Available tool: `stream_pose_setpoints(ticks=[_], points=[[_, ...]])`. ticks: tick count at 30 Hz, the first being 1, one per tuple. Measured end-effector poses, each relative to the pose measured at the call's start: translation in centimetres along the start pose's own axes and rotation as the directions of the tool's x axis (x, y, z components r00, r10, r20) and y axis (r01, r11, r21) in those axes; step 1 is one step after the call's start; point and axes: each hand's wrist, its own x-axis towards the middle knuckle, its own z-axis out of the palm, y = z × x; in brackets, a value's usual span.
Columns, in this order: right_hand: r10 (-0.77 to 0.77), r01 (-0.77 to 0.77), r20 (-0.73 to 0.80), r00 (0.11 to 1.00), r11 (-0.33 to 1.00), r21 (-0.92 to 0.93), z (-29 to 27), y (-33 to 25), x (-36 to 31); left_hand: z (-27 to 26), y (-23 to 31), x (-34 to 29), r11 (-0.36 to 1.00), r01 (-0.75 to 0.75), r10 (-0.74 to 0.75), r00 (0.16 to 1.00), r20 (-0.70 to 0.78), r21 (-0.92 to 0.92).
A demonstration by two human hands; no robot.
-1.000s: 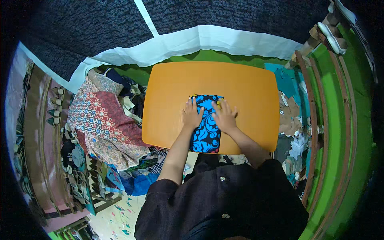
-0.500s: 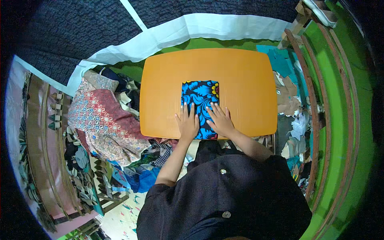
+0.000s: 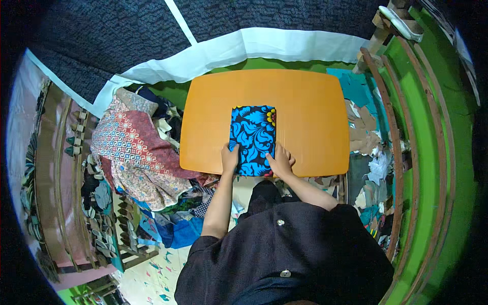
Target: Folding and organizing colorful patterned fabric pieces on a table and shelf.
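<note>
Left hand [image 3: 230, 159] and right hand [image 3: 282, 163] pinching folded blue-black cloth [image 3: 250, 133], orange tabletop [image 3: 312, 117], patterned fabric heap [image 3: 133, 145] left, green wall [image 3: 426, 162] right

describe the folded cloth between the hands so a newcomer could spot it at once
Find the orange table. At its near edge, between the left hand and the right hand, is a flat, rectangular folded cloth. Its bright blue leafy swirls on black, with a yellow flower at its far right corner, set it apart from the reddish patterned cloth heaped left of the table.
</note>
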Motion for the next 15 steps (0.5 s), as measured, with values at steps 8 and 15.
stream_pose_setpoints(ticks=[8,15], points=[[0.203,-0.234,0.147,0.968,0.942,0.241,-0.2,0.5,-0.8,-0.4,-0.5,0.9,0.948,0.314,-0.266,0.872,0.411,-0.053],[0.136,-0.247,0.207,0.969,0.483,0.84,-2.2,2.2,-1.2,0.3,3.7,-2.2,0.871,0.441,-0.205,0.724,0.659,-0.214]])
